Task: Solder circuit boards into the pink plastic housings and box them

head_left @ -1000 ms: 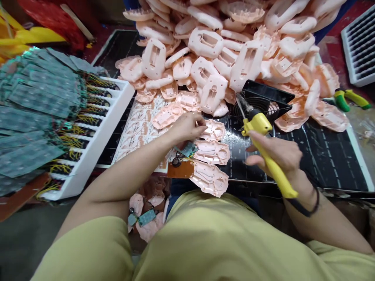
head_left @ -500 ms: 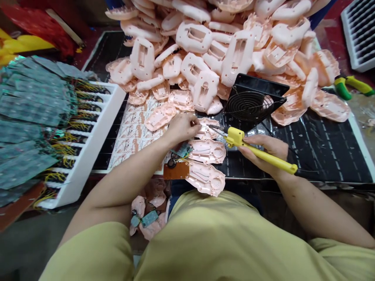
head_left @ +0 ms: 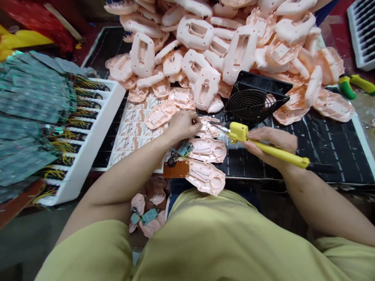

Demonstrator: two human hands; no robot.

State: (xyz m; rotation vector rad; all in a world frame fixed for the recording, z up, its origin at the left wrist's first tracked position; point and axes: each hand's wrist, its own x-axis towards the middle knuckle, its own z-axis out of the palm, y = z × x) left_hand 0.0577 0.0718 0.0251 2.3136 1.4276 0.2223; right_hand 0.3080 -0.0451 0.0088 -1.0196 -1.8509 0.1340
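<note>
My right hand [head_left: 272, 144] is wrapped round the yellow soldering iron [head_left: 263, 150], whose metal tip points left toward a pink plastic shell [head_left: 208, 128]. At that shell's left end, my left hand [head_left: 187, 124] has its fingers pinched together; what they hold is hidden. Nearer to me lie a second pink shell [head_left: 208, 150] and a third pink shell [head_left: 208, 177], both hollow side up with thin wires inside. A green circuit board [head_left: 183, 148] with a small black round part [head_left: 171, 162] sits below my left wrist. An orange-brown board [head_left: 175, 169] touches the nearest shell.
Pink shells [head_left: 202, 88] are heaped across the back. A black fan [head_left: 252, 101] stands before the heap. At left, a white foam tray [head_left: 96, 128] holds many green boards [head_left: 32, 93] with yellow wires. Green-yellow pliers [head_left: 348, 86] lie at right, near another white tray [head_left: 363, 35].
My right hand has drawn the soldering iron a little to the right, away from the far shell. My left hand stays pinched at nearly the same spot.
</note>
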